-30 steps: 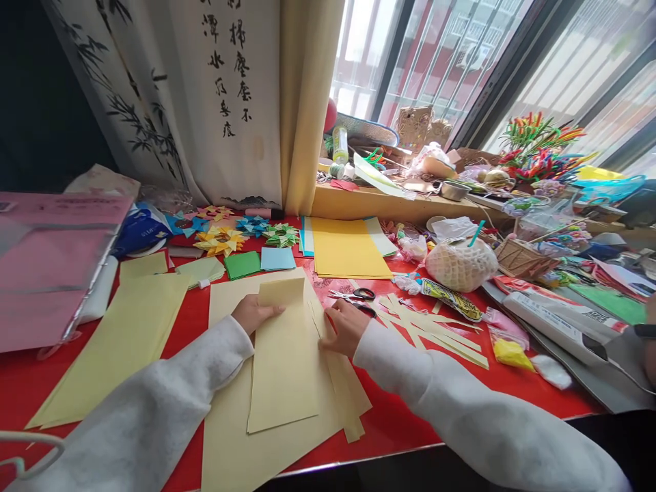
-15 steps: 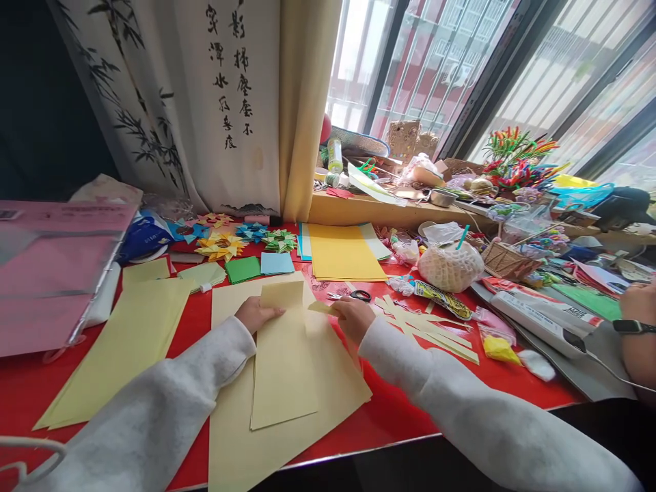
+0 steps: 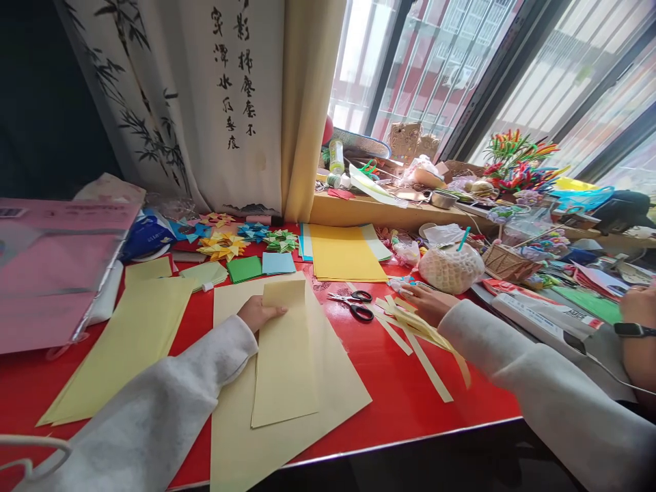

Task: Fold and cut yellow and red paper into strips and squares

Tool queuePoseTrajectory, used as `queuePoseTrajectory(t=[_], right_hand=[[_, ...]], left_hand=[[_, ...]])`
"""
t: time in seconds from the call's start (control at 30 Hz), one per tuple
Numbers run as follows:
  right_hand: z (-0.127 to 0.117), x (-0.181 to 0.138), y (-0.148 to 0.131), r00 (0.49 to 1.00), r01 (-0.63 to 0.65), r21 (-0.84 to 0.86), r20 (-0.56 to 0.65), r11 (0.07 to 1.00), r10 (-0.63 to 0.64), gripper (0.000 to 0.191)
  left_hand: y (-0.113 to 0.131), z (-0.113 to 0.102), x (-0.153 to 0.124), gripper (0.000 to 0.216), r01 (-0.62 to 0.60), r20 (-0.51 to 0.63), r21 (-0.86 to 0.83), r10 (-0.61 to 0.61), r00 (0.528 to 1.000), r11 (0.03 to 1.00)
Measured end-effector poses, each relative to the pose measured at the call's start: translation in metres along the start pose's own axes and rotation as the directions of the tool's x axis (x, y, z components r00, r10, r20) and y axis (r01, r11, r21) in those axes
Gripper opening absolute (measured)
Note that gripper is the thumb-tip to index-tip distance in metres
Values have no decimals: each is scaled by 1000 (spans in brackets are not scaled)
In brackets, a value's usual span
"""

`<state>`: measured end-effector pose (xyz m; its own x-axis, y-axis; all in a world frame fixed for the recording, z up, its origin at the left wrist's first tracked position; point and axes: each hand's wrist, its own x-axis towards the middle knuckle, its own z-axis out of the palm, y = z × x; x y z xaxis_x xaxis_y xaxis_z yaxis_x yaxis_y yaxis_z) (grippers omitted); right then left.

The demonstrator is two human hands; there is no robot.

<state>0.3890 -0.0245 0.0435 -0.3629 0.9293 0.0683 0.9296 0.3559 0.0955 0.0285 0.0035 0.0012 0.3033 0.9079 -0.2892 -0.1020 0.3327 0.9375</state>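
My left hand (image 3: 260,314) grips a narrow pale yellow paper sheet (image 3: 287,362) at its left edge, thumb on top. The sheet's upper end is folded over. Beneath it, a larger pale yellow sheet (image 3: 333,396) lies on the red table. My right hand (image 3: 429,304) reaches over a loose pile of cut paper strips (image 3: 428,362), fingers stretched forward and touching the pile; its palm is hidden. One strip curls up, blurred, below that wrist. Between my hands lie black-handled scissors (image 3: 359,305), their blades pointing left.
Long pale yellow sheets (image 3: 128,342) lie on the left, near a pink package (image 3: 51,273). Folded paper stars (image 3: 223,244), a green paper stack (image 3: 244,269) and yellow sheets (image 3: 348,253) line the back. A netted round object (image 3: 451,266) stands right. Another person's wrist (image 3: 638,348) shows at the right edge.
My right hand has moved right, from beside the narrow sheet to the strips, uncovering the scissors. Some strips have shifted and spread toward the table's front. My left hand keeps its hold.
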Motion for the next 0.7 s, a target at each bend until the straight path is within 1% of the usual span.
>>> queuePoseTrajectory(t=[0.07,0.1,0.13,0.17,0.2,0.23,0.27,0.3,0.33,0.37,0.4,0.43,0.5,0.57,0.7], right_hand=[[-7,3,-28,994,-16,89,-106,996,25,36],[-12,6,-47,984,-30,192,-165,981,62,36],[-15,9,-68,976,-48,338,-185,940,116,35],[-17,13,-90,979,-58,515,-138,855,149,35],[-16,18,-113,988,-71,686,-53,725,148,37],[-13,23,-133,992,-95,820,33,565,119,39],[-7,29,-151,991,-132,901,105,412,89,42],[0,35,-165,985,-173,942,168,287,41,44],[9,41,-175,978,-205,961,210,186,-7,43],[18,47,-182,972,-222,969,228,113,-48,40],[26,52,-184,971,-229,971,233,74,-52,38],[34,57,-184,974,-220,974,223,59,-36,38],[45,63,-179,982,-189,980,187,68,31,37],[51,65,-172,984,-162,985,156,66,84,36],[54,65,-166,984,-142,990,142,-9,106,33]], left_hand=[[1,0,-1,37,-4,12,-26,5,1000,1000],[1,0,-1,37,-10,18,-35,11,1000,999],[2,1,-2,38,-21,26,-46,22,999,999],[3,1,-3,38,-38,31,-60,40,999,997],[4,1,-4,38,-62,37,-70,64,997,996],[4,1,-5,38,-92,41,-74,95,995,993],[5,1,-6,38,-121,43,-71,125,991,990],[5,1,-7,38,-142,46,-60,145,988,988],[5,0,-7,38,-153,49,-49,155,987,987],[5,0,-6,39,-157,52,-42,159,986,987],[5,-1,-6,40,-154,52,-37,156,986,987],[5,-2,-4,40,-147,44,-34,148,988,989],[4,-4,-1,38,-132,16,-12,132,991,991],[3,-5,2,36,-132,-7,37,133,991,991],[1,-8,7,34,-162,13,99,162,987,982]])
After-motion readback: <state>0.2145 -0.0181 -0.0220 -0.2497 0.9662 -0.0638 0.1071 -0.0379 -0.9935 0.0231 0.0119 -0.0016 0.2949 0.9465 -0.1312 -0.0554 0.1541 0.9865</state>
